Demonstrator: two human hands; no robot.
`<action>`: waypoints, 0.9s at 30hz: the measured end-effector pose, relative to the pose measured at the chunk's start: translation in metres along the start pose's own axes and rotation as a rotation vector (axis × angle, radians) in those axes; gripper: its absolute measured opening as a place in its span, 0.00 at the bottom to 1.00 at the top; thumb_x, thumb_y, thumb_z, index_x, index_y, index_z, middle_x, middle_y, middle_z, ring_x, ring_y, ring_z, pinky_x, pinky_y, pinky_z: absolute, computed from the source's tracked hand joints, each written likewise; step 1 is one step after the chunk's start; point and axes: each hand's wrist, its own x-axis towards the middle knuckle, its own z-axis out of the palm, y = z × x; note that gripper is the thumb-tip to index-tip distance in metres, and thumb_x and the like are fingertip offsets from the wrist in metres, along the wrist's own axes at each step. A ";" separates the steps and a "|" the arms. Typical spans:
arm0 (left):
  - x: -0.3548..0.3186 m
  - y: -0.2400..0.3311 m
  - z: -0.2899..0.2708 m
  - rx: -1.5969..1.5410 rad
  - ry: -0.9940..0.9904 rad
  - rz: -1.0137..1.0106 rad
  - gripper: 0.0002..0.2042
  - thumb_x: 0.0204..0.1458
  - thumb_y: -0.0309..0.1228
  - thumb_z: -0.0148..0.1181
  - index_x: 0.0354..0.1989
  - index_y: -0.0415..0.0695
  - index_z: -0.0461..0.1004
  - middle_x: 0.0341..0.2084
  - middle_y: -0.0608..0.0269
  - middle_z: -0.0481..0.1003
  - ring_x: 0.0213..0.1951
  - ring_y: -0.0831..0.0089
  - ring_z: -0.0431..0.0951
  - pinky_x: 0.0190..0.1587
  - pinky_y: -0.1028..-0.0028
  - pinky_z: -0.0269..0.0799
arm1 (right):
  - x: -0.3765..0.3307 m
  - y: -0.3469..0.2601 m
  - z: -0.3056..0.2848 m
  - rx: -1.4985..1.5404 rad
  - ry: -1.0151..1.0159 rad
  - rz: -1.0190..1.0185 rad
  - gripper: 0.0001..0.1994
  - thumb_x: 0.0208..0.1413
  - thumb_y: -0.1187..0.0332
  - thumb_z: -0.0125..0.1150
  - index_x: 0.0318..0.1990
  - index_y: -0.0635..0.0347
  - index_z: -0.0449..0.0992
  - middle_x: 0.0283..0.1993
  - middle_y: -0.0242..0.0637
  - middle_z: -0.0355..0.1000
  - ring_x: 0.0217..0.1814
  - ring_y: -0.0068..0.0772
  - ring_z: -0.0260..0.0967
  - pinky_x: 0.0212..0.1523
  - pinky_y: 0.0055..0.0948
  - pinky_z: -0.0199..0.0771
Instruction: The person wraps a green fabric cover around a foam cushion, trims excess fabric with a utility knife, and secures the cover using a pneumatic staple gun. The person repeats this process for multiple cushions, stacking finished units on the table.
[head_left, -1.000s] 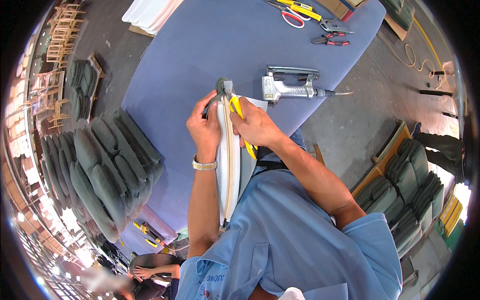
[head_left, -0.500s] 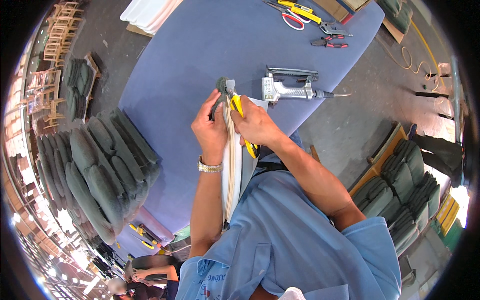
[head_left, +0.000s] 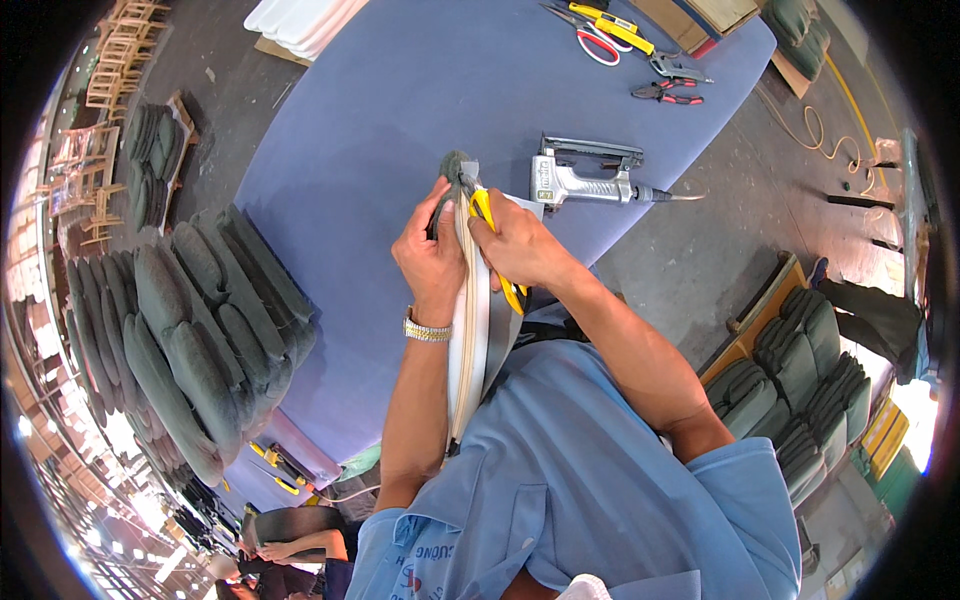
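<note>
A long, narrow upholstered piece stands on edge in front of my body, showing a white side and a beige strip, with grey-green fabric at its far end. My left hand is closed around that far end, thumb against the strip. In my right hand are yellow-handled pliers, their metal tip at the fabric beside a small pale flap. My fingers partly hide the tool and its jaws. A silver staple gun lies on the blue table just right of my right hand.
Red-handled scissors, a yellow cutter and red-black pliers lie at the table's far right. Grey-green cushions are stacked at the left and right. A person's arm shows at lower left.
My hands and the upholstered piece sit slightly farther right in the picture, as does the staple gun. Both grips look the same, with the pliers' tip still at the far end.
</note>
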 end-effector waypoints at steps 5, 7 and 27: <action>0.000 0.002 0.000 -0.008 0.010 -0.033 0.10 0.64 0.26 0.61 0.49 0.36 0.82 0.49 0.50 0.84 0.50 0.65 0.85 0.52 0.69 0.79 | 0.000 0.000 -0.001 0.009 -0.012 -0.009 0.18 0.71 0.64 0.46 0.53 0.76 0.62 0.23 0.42 0.73 0.18 0.34 0.76 0.21 0.36 0.77; 0.000 0.004 0.000 -0.009 0.014 -0.042 0.10 0.64 0.27 0.60 0.49 0.36 0.83 0.49 0.51 0.84 0.49 0.65 0.85 0.51 0.70 0.79 | -0.002 -0.002 -0.002 0.025 -0.027 -0.011 0.16 0.72 0.64 0.45 0.51 0.74 0.62 0.23 0.41 0.73 0.18 0.34 0.76 0.21 0.35 0.77; -0.003 0.005 0.009 -0.042 0.059 -0.045 0.11 0.67 0.28 0.57 0.48 0.36 0.82 0.45 0.54 0.85 0.43 0.72 0.84 0.49 0.71 0.78 | -0.009 0.008 -0.006 0.045 -0.080 -0.029 0.18 0.69 0.64 0.47 0.52 0.76 0.64 0.33 0.63 0.77 0.24 0.51 0.80 0.28 0.46 0.82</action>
